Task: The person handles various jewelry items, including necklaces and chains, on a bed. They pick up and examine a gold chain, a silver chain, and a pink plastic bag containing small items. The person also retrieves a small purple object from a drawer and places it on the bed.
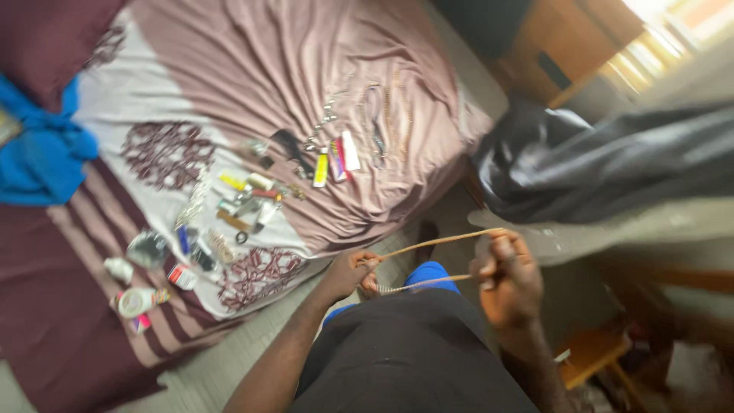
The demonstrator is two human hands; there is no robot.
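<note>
Head view looks down on us standing at the edge of a bed, dark shirt at the bottom of the picture and a blue shoe tip (430, 273) on the floor between our arms. Our left hand (353, 274) is curled shut around one end of a long thin chain (436, 242), and our right hand (508, 281) pinches the other end between thumb and fingers, so the chain runs stretched in two strands from one hand to the other, just above the floor beside the mattress. The picture is blurred, so we cannot tell the links or any clasp. Just beyond the left hand begins the bedsheet (252, 69), mauve and pale with dark maroon stripes and lacy patterns. Near its closer edge lie a white bottle (139, 301), a small white jar (119, 268) and a shiny round piece (147, 248). Further in sits a loose cluster of small items, among them a yellow tube (321, 169), a pink-and-white packet (344, 155) and other chains (375, 122) laid out on the cloth. A blue cloth (42, 149) is bunched at the far left. To the right, near our right hand, hangs a dark grey garment (604, 164), with wooden furniture (566, 42) behind it.
</note>
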